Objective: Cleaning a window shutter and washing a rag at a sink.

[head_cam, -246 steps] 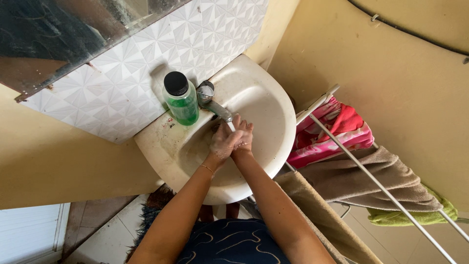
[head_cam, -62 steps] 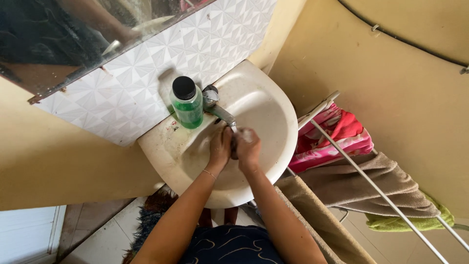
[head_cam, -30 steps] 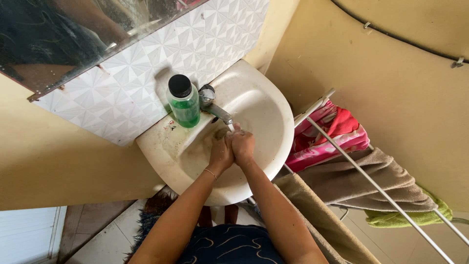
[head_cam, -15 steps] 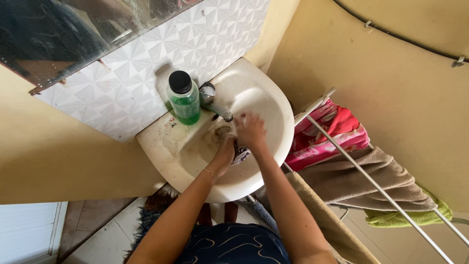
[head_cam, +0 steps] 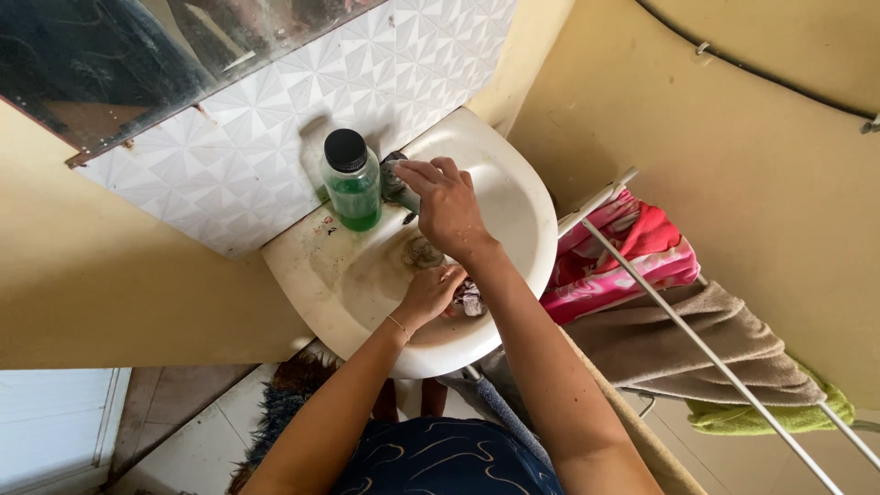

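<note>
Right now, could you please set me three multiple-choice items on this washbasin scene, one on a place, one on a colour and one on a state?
1. Where does the bottle stand?
A. On the basin rim left of the tap
B. On the floor
C. On the drying rack

2. What colour is the liquid in the bottle?
A. Red
B. Green
C. Blue

3. What is the right hand doing?
A. Hanging at the person's side
B. Gripping the bottle
C. Resting on the tap

Answers:
1 A, it sits on the washbasin ledge against the tiled wall.
2 B, green shows through the clear plastic under the black cap.
3 C, its fingers lie over the tap, while the left hand is low in the bowl.
</note>
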